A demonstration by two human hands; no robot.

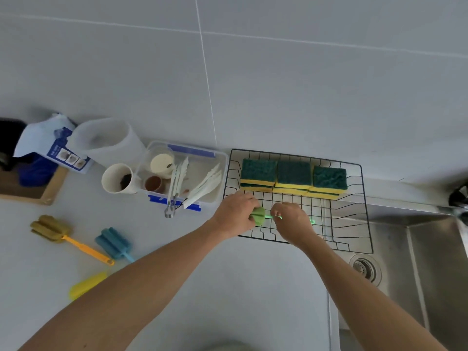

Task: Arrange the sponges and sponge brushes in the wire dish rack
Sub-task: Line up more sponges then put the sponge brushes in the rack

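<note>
Both forearms reached in from 6 o'clock toward the rack (359, 198), which sat at 3 o'clock of frame centre, partly over the sink (430, 249). Left hand (235, 214) curled shut around the head of one green brush (258, 216); right hand (293, 221) pinched shut on its handle, the tip showing past the knuckles. That brush lay low over the rack's near half. Sponges (293, 177): three stacks in a row along the rack's far side, green tops, yellow below, touching. Brushes on the counter at 9 o'clock: three. One olive with orange handle (53, 230), one blue (114, 243) just beside it, one yellow (86, 285) nearer the camera. One clear tub (220, 158) stood left of the rack.
</note>
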